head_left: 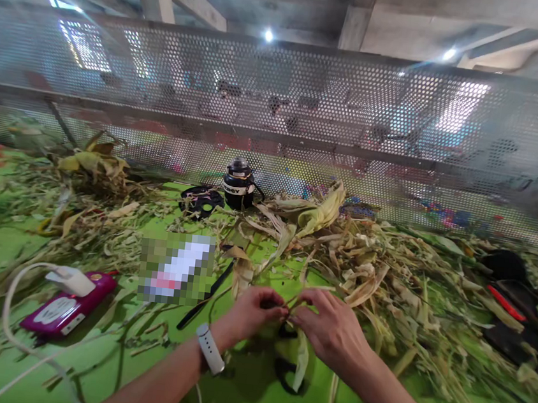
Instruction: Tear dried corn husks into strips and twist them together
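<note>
My left hand (253,315), with a white watch (210,349) on its wrist, is closed in a pinch at the centre of the green table (248,395). Close to its fingertips, my right hand (326,323) also pinches. Between the two hands is a thin strip of dried leaf, held at the fingertips. A pale green leaf (301,362) hangs below my right fingers. Black scissors handles (290,375) lie partly hidden beneath the hands and leaf.
Dried husks (363,263) are heaped behind and to the right. A black bottle (238,185) stands before the perforated metal screen (277,119). At left lie a purple power strip (70,309) with a white charger and cable, and a blurred-out object (178,269).
</note>
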`<state>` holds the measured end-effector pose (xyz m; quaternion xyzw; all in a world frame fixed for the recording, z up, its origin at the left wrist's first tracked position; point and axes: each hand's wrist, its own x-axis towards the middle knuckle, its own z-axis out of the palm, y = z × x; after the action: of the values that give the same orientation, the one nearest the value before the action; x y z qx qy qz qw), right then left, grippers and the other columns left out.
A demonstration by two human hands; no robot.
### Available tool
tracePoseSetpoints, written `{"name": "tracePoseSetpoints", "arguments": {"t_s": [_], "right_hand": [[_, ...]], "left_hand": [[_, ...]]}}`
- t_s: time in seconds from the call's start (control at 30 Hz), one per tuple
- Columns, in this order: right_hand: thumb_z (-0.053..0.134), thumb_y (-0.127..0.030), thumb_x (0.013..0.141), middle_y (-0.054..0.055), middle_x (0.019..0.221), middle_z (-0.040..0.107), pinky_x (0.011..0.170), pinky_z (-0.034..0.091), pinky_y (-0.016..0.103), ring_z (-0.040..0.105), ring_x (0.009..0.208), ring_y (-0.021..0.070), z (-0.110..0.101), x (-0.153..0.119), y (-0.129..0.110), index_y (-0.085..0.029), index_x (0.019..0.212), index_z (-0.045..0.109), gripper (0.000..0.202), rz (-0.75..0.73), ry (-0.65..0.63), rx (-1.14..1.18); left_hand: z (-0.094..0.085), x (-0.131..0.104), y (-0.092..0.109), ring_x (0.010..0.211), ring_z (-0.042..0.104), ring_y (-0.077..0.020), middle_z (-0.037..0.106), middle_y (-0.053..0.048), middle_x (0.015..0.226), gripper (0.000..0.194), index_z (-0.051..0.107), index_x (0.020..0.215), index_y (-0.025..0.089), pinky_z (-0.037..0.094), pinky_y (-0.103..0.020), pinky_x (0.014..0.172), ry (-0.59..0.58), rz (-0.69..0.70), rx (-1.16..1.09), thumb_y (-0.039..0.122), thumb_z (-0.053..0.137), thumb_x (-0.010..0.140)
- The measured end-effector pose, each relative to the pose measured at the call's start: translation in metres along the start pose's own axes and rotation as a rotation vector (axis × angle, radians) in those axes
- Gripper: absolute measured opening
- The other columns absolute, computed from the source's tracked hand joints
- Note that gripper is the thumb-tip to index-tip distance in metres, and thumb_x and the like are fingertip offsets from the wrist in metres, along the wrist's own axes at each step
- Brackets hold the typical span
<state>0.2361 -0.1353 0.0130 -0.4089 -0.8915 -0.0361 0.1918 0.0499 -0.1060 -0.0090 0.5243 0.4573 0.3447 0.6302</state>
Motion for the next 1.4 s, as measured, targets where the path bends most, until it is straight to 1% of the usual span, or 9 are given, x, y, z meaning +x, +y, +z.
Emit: {"name": "tracePoseSetpoints", "arguments": {"t_s": [0.13,0.33,0.43,0.53,0.6,0.73,0.93,1.1,1.4], "right_hand": [[0.036,-0.02,0.093,0.011,0.097,0.066,0.055,0.04,0.024,0.061,0.069,0.0165,0.005,0.0,-0.006,-0.017,0.086,0.062,0.027,0.033,-0.103,0.065],[0.039,-0.037,0.093,-0.003,0.054,0.056,0.045,0.037,0.022,0.056,0.043,0.014,0.014,0.002,-0.008,-0.021,0.081,0.053,0.024,0.471,-0.071,0.531],[0.039,-0.042,0.093,-0.006,0.046,0.051,0.044,0.039,0.021,0.055,0.037,0.0126,0.016,0.002,-0.01,-0.021,0.081,0.05,0.026,0.552,0.018,0.703],[0.04,-0.04,0.093,-0.003,0.054,0.056,0.05,0.043,0.021,0.058,0.044,0.0128,0.022,-0.002,-0.009,-0.02,0.082,0.053,0.026,0.452,0.154,0.614],[0.038,-0.038,0.095,0.0,0.061,0.059,0.052,0.044,0.021,0.059,0.049,0.0126,0.026,-0.005,-0.008,-0.019,0.084,0.055,0.027,0.356,0.218,0.509],[0.033,-0.037,0.096,0.004,0.067,0.063,0.054,0.044,0.022,0.061,0.053,0.0137,0.027,-0.007,-0.009,-0.019,0.088,0.056,0.031,0.247,0.237,0.386],[0.037,-0.048,0.093,-0.007,0.043,0.05,0.041,0.041,0.02,0.059,0.038,0.0143,0.025,-0.001,-0.013,-0.021,0.084,0.048,0.031,0.56,0.142,0.751],[0.045,-0.063,0.081,-0.01,0.052,0.045,0.027,0.037,0.018,0.056,0.031,0.0116,0.031,0.005,-0.014,-0.022,0.078,0.04,0.042,0.728,0.085,1.209],[0.049,-0.064,0.078,-0.01,0.053,0.048,0.025,0.039,0.017,0.052,0.028,0.009,0.033,0.006,-0.02,-0.021,0.08,0.042,0.044,0.744,0.12,1.255]], "left_hand": [[0.0,-0.008,0.004,0.06,0.054,-0.0146,0.065,-0.003,0.065,0.014,0.069,0.069,0.015,0.039,-0.024,0.058,-0.081,0.11,0.304,0.028,0.069,0.068],[-0.005,-0.013,0.011,0.079,0.06,-0.0185,0.066,-0.005,0.085,0.033,0.06,0.109,0.017,0.045,-0.027,0.073,-0.113,0.283,0.411,0.029,0.061,0.078],[-0.006,-0.013,0.009,0.103,0.055,-0.0223,0.06,-0.01,0.11,0.052,0.046,0.125,0.02,0.041,-0.033,0.092,0.086,0.445,0.424,0.032,0.063,0.078],[-0.005,-0.014,0.007,0.118,0.043,-0.0263,0.049,-0.012,0.124,0.05,0.047,0.119,0.02,0.032,-0.041,0.101,0.36,0.589,0.511,0.037,0.065,0.076],[-0.002,-0.014,0.006,0.103,0.052,-0.0256,0.056,-0.009,0.106,0.036,0.053,0.102,0.02,0.04,-0.04,0.092,0.404,0.552,0.546,0.041,0.064,0.075],[0.007,-0.013,0.005,0.072,0.056,-0.0184,0.059,-0.003,0.077,0.021,0.057,0.084,0.02,0.046,-0.03,0.068,0.178,0.39,0.399,0.041,0.054,0.083],[0.014,-0.015,0.001,0.075,0.057,-0.0175,0.063,-0.003,0.079,0.014,0.061,0.082,0.02,0.045,-0.026,0.069,0.099,0.41,0.187,0.032,0.054,0.082],[0.016,-0.021,0.006,0.067,0.053,-0.0155,0.06,-0.002,0.073,0.015,0.06,0.08,0.02,0.043,-0.024,0.063,0.028,0.375,0.191,0.032,0.053,0.083],[0.021,-0.021,-0.004,0.073,0.055,-0.0171,0.059,-0.002,0.079,0.015,0.055,0.087,0.022,0.044,-0.026,0.066,0.141,0.341,0.146,0.036,0.056,0.082]]}}
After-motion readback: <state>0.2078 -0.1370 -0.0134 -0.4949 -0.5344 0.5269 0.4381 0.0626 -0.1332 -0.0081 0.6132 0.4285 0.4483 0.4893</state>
